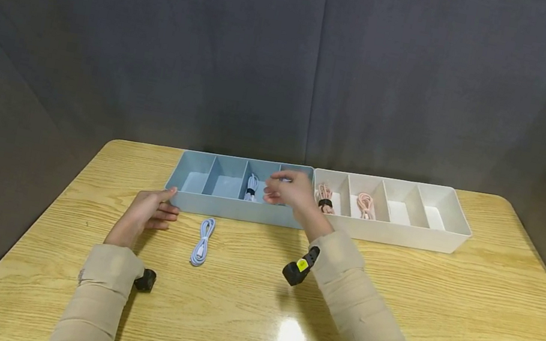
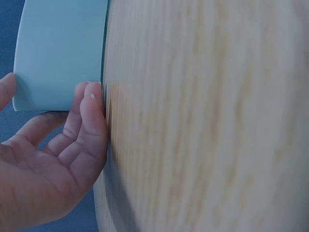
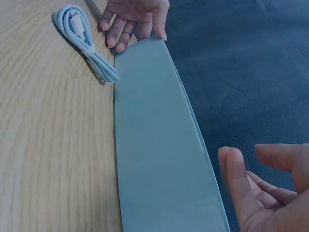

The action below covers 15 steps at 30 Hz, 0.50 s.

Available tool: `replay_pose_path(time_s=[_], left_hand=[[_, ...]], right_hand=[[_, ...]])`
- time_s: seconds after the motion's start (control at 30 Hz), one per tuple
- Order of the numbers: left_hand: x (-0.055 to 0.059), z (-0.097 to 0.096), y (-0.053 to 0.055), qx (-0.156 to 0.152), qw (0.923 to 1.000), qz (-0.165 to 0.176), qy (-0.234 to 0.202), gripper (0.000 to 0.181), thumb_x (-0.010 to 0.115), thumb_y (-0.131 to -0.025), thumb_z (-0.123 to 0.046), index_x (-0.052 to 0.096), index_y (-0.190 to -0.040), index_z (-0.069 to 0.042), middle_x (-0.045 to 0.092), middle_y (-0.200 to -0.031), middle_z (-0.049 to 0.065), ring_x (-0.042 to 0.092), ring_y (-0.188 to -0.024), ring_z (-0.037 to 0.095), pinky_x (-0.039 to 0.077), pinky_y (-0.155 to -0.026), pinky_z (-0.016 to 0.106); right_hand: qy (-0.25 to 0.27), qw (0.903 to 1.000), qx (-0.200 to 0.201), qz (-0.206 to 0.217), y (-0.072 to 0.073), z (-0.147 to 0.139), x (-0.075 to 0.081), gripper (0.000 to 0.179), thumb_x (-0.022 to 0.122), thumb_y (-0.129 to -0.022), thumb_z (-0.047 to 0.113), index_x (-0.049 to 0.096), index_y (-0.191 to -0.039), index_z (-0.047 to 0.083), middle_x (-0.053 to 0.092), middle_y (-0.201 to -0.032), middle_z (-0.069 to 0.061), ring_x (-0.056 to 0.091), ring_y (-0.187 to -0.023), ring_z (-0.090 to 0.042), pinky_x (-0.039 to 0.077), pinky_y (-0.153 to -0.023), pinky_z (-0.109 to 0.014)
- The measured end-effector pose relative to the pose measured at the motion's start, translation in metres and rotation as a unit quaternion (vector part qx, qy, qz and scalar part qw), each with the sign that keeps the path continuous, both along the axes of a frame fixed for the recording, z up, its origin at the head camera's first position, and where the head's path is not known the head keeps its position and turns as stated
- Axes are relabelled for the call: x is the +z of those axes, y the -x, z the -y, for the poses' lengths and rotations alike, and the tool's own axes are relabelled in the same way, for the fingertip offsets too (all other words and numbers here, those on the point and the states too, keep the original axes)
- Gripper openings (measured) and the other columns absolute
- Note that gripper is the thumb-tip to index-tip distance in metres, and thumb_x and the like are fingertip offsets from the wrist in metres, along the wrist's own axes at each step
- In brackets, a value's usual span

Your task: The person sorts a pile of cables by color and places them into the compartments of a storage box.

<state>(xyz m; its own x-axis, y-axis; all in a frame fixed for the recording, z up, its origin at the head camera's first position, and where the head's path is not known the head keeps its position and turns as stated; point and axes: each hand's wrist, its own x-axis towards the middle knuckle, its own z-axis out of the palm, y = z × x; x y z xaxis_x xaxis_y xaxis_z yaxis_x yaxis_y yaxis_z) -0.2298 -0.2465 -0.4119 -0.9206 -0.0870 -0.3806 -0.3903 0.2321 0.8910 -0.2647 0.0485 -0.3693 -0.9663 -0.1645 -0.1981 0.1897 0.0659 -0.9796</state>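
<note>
My left hand [image 1: 147,212] is at the front left corner of a blue divided box [image 1: 233,209]. Its thumb touches the rim and its loosely extended fingers rest by the lower front wall, as the left wrist view shows. Over the box's right-hand compartments hovers my right hand [image 1: 293,191], thumb and fingers apart in the right wrist view with nothing between them. A coiled light-blue cable [image 1: 202,241] lies on the table in front of the box. Another coiled cable [image 1: 252,187], with a black tie, sits in the third compartment. The hand partly hides the fourth.
A white divided box [image 1: 393,234] adjoins the blue one on the right. Its first compartment has a pink cable with a black tie [image 1: 325,199], its second a coiled pink cable [image 1: 365,205]. A dark curtain [image 1: 249,56] hangs behind the wooden table [image 1: 224,320].
</note>
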Motion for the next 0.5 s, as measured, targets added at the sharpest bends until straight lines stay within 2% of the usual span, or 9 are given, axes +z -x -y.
replay_pose_path(time_s=[0.17, 0.33, 0.5], left_hand=[[0.001, 0.001, 0.000, 0.002, 1.0000, 0.003, -0.003, 0.061, 0.047, -0.093, -0.042, 0.040, -0.129, 0.007, 0.064, -0.078, 0.000, 0.063, -0.072, 0.011, 0.053, -0.063, 0.028], [-0.001, 0.002, 0.001, 0.003, 1.0000, 0.001, -0.005, 0.061, 0.047, -0.093, -0.042, 0.041, -0.128, 0.007, 0.064, -0.077, 0.000, 0.063, -0.071, 0.011, 0.053, -0.063, 0.028], [-0.004, 0.002, 0.002, 0.003, 1.0000, -0.003, -0.003, 0.062, 0.047, -0.092, -0.044, 0.041, -0.128, 0.007, 0.064, -0.077, 0.000, 0.063, -0.071, 0.011, 0.053, -0.063, 0.029]], right_hand=[[0.011, 0.9999, 0.008, 0.001, -0.003, 0.003, -0.003, 0.035, 0.060, -0.087, 0.003, 0.051, -0.118, -0.010, 0.063, -0.083, -0.018, 0.061, -0.058, -0.013, 0.053, -0.059, -0.026], [0.020, 0.9995, 0.024, -0.001, -0.010, 0.008, -0.004, 0.035, 0.060, -0.087, 0.003, 0.052, -0.118, -0.010, 0.063, -0.085, -0.025, 0.061, -0.054, -0.014, 0.054, -0.059, -0.029], [-0.007, 0.9987, 0.047, -0.018, -0.020, 0.013, -0.002, 0.031, 0.062, -0.086, 0.006, 0.057, -0.113, -0.009, 0.064, -0.084, -0.024, 0.061, -0.054, -0.014, 0.054, -0.063, -0.035]])
